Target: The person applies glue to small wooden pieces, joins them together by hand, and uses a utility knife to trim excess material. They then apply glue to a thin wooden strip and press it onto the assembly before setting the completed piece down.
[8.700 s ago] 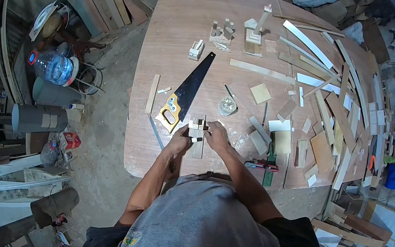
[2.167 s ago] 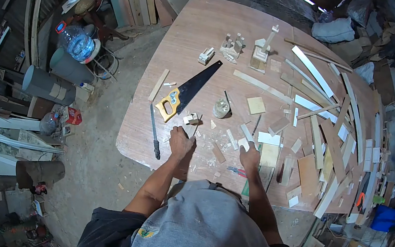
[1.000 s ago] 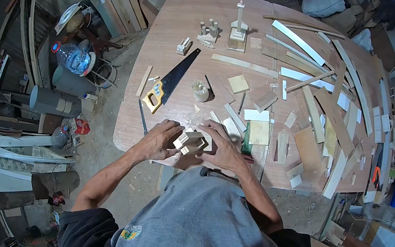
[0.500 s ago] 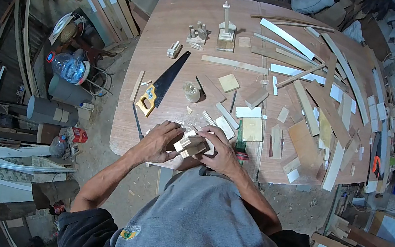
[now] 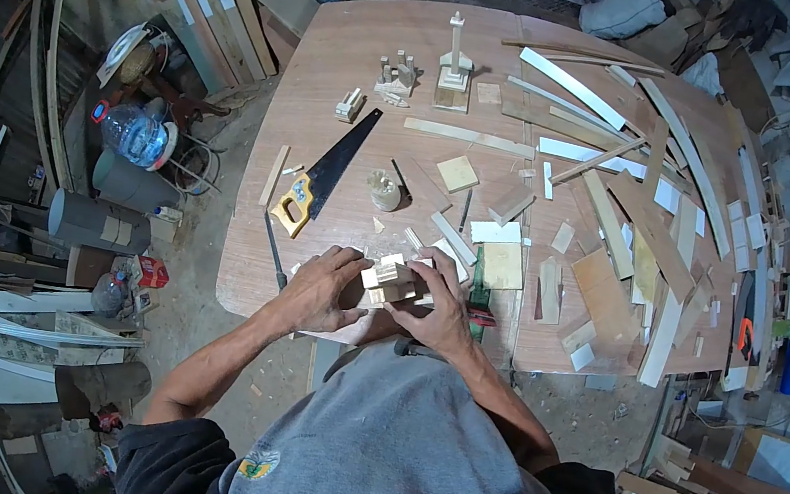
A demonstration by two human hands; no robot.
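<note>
"Pinching what?"
"Right hand [image 5: 441,306] pinches a blocky pale wood piece [image 5: 388,280] from 3 o'clock. Left hand [image 5: 313,288] makes an open C at 9, can't tell if it's touching. Piece is at the table [image 5: 342,48]'s 7 o'clock."
"Clutter?"
"Glass jar [image 5: 382,192] at 12, yellow-handled saw [image 5: 338,163] around 11, flat scraps [image 5: 455,239] crowding 1. Red box [image 5: 150,272] print's unreadable."
</note>
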